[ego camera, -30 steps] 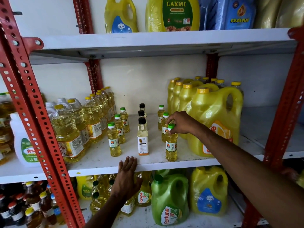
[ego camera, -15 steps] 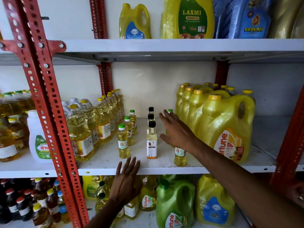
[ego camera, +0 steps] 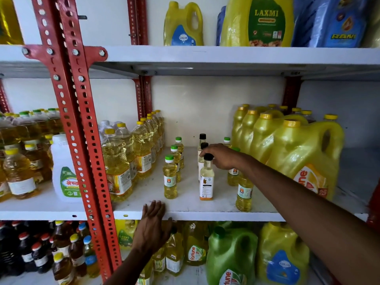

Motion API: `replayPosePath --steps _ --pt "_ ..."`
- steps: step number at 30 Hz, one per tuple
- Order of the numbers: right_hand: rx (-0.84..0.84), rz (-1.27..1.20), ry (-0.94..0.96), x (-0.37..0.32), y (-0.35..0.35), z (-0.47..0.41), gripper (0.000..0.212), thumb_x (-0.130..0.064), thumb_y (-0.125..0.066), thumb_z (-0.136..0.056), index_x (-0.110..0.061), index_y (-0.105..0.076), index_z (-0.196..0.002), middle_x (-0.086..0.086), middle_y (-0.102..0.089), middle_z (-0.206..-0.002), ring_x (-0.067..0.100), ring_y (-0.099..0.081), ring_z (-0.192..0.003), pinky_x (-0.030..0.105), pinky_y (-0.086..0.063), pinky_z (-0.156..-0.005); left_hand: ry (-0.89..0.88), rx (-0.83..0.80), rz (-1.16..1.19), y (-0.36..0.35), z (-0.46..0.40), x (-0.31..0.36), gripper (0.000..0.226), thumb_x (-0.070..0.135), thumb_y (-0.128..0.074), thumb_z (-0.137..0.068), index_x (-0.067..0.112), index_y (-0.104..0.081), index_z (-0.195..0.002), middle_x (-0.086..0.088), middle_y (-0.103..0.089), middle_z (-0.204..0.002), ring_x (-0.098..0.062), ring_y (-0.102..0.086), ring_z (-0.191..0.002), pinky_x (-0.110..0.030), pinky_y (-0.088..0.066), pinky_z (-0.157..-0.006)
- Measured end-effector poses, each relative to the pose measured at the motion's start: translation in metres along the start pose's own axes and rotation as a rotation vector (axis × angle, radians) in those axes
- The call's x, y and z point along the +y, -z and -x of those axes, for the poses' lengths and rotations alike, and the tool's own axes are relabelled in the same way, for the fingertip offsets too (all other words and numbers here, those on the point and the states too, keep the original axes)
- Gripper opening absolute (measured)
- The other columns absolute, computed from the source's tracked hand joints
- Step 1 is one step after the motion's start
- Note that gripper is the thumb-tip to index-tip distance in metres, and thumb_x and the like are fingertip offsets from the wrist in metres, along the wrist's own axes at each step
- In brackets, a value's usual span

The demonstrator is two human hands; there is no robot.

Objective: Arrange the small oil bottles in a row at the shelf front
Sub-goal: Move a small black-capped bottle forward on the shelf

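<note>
Small oil bottles stand in three short columns on the white middle shelf [ego camera: 205, 215]. The left column's front green-capped bottle [ego camera: 170, 178] has two more behind it. In the middle, my right hand [ego camera: 223, 158] pinches the cap of the front black-capped bottle [ego camera: 206, 179], with two black-capped ones behind. On the right, a green-capped bottle [ego camera: 244, 195] stands nearest the shelf front, its top hidden by my forearm. Another bottle [ego camera: 233, 176] stands behind it. My left hand [ego camera: 153, 223] lies flat on the shelf's front edge, fingers spread.
Large yellow jugs [ego camera: 304, 159] crowd the shelf's right side. Medium oil bottles [ego camera: 118, 167] fill its left. A red perforated upright [ego camera: 82, 140] and a white jug [ego camera: 63, 171] stand further left. Green and yellow jugs [ego camera: 230, 256] sit on the shelf below.
My right hand let go of the front right green-capped bottle and moved left onto the black cap. My left hand stayed on the shelf edge.
</note>
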State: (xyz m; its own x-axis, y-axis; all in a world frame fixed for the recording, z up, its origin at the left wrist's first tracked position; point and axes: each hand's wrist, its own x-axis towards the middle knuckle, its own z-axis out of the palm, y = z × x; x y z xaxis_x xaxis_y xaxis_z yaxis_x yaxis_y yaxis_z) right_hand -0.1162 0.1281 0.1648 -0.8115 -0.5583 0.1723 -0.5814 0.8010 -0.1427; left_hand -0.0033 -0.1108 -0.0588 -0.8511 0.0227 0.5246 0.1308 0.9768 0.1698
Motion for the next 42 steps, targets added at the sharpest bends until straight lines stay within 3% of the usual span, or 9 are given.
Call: replayPosePath --steps 4,8,11,14,16,19,22,24,42 --pt "-0.064 0.005 -0.015 -0.001 0.008 -0.007 0.045 0.007 -0.054 -0.085 -0.012 -0.06 -0.126 0.012 -0.058 -0.131 0.027 -0.055 -0.121 0.018 -0.036 -0.086 -0.008 0.001 0.019 -0.002 0.0 -0.003 0.072 0.054 -0.036 -0.089 0.001 -0.047 -0.136 -0.022 -0.048 -0.141 -0.032 -0.037 -0.137 -0.048 -0.018 -0.116" --pt "-0.09 -0.057 -0.065 -0.002 0.014 -0.01 0.035 -0.013 -0.065 -0.086 -0.013 -0.062 -0.121 0.011 -0.063 -0.127 0.026 -0.063 -0.108 0.027 -0.048 -0.083 -0.013 -0.011 0.025 -0.005 0.0 -0.006 0.073 0.055 -0.036 -0.089 0.001 -0.046 -0.137 -0.021 -0.047 -0.142 -0.032 -0.036 -0.137 -0.05 -0.021 -0.115" --pt "-0.035 -0.089 -0.092 -0.01 0.012 -0.008 0.035 -0.025 -0.067 -0.086 -0.007 -0.065 -0.116 0.014 -0.067 -0.116 0.027 -0.07 -0.081 0.031 -0.054 -0.071 -0.006 -0.021 0.016 -0.005 0.0 -0.005 0.072 0.056 -0.037 -0.09 0.002 -0.045 -0.138 -0.021 -0.047 -0.142 -0.032 -0.035 -0.137 -0.051 -0.02 -0.115" --pt "0.007 -0.086 -0.099 -0.017 0.009 -0.005 0.036 -0.03 -0.067 -0.086 -0.001 -0.07 -0.106 0.019 -0.071 -0.101 0.023 -0.063 -0.054 0.027 -0.051 -0.055 0.0 -0.031 0.011 -0.003 0.0 -0.004 0.072 0.055 -0.037 -0.09 0.003 -0.044 -0.138 -0.02 -0.046 -0.143 -0.031 -0.034 -0.138 -0.05 -0.018 -0.115" --pt "0.023 -0.083 -0.1 -0.019 0.007 -0.004 0.036 -0.03 -0.068 -0.085 -0.001 -0.071 -0.105 0.019 -0.072 -0.099 0.029 -0.068 -0.06 0.022 -0.048 -0.052 0.005 -0.032 0.013 -0.003 0.0 -0.003 0.073 0.055 -0.036 -0.089 0.003 -0.044 -0.138 -0.02 -0.045 -0.144 -0.031 -0.033 -0.138 -0.049 -0.017 -0.116" --pt "0.035 -0.13 -0.107 -0.021 0.007 -0.002 0.041 -0.027 -0.075 -0.079 -0.005 -0.068 -0.113 0.018 -0.07 -0.11 0.02 -0.063 -0.06 0.023 -0.05 -0.054 0.017 -0.037 0.022 -0.001 0.0 -0.001 0.074 0.056 -0.035 -0.088 0.002 -0.042 -0.139 -0.02 -0.043 -0.145 -0.031 -0.031 -0.139 -0.048 -0.014 -0.116" --pt "0.037 -0.139 -0.1 -0.021 0.006 0.0 0.047 -0.02 -0.079 -0.076 -0.007 -0.065 -0.119 0.018 -0.068 -0.117 0.026 -0.067 -0.086 0.025 -0.049 -0.071 0.027 -0.046 0.028 -0.001 0.0 0.001 0.076 0.057 -0.034 -0.087 0.002 -0.041 -0.14 -0.02 -0.042 -0.146 -0.031 -0.031 -0.139 -0.047 -0.013 -0.116" --pt "0.041 -0.151 -0.095 -0.021 0.006 0.0 0.043 -0.013 -0.078 -0.076 -0.006 -0.066 -0.117 0.019 -0.069 -0.116 0.03 -0.068 -0.098 0.024 -0.046 -0.074 0.03 -0.058 0.031 -0.002 0.0 0.0 0.078 0.058 -0.035 -0.087 0.002 -0.041 -0.14 -0.02 -0.042 -0.146 -0.032 -0.03 -0.14 -0.048 -0.013 -0.116" --pt "0.043 -0.183 -0.082 -0.014 0.002 0.003 0.038 -0.006 -0.078 -0.074 -0.009 -0.07 -0.111 0.016 -0.068 -0.117 0.026 -0.066 -0.104 0.025 -0.047 -0.078 0.025 -0.097 0.035 0.003 -0.002 0.002 0.089 0.067 -0.034 -0.08 0.001 -0.04 -0.141 -0.021 -0.041 -0.147 -0.034 -0.028 -0.141 -0.051 -0.01 -0.116"
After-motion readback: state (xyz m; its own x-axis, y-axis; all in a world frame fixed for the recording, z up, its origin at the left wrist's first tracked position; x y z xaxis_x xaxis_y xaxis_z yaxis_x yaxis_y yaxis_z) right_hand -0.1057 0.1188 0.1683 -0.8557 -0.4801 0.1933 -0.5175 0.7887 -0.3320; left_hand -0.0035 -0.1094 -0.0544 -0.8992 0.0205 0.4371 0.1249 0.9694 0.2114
